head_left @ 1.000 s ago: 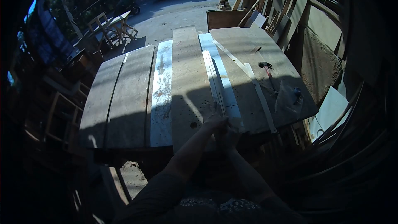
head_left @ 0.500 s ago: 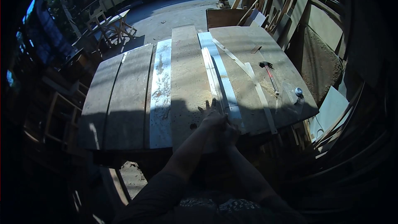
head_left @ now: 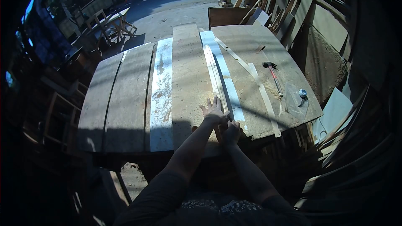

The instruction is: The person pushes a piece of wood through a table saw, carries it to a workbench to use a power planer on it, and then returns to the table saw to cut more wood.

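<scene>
Long, pale wooden strips (head_left: 213, 71) lie lengthwise on the workbench (head_left: 188, 75). My left hand (head_left: 214, 112) lies on their near end, fingers spread. Close to its right, my right hand (head_left: 230, 133) is closed round something dark and too small to make out beside the strips. A white-blue board (head_left: 226, 79) runs along the right side of the strips. Light shavings are scattered around my left hand.
On the bench's right side are a hammer (head_left: 273, 77), a tape measure (head_left: 302, 93), a clear plastic bag (head_left: 295, 104) and two thin slats (head_left: 264, 100). A whitish board (head_left: 161, 92) is at left. Boards (head_left: 293, 12) lean at the right.
Both hands have stayed at the near end of the strips, the left with its fingers now more spread. The truck in the background has gone out of view.
</scene>
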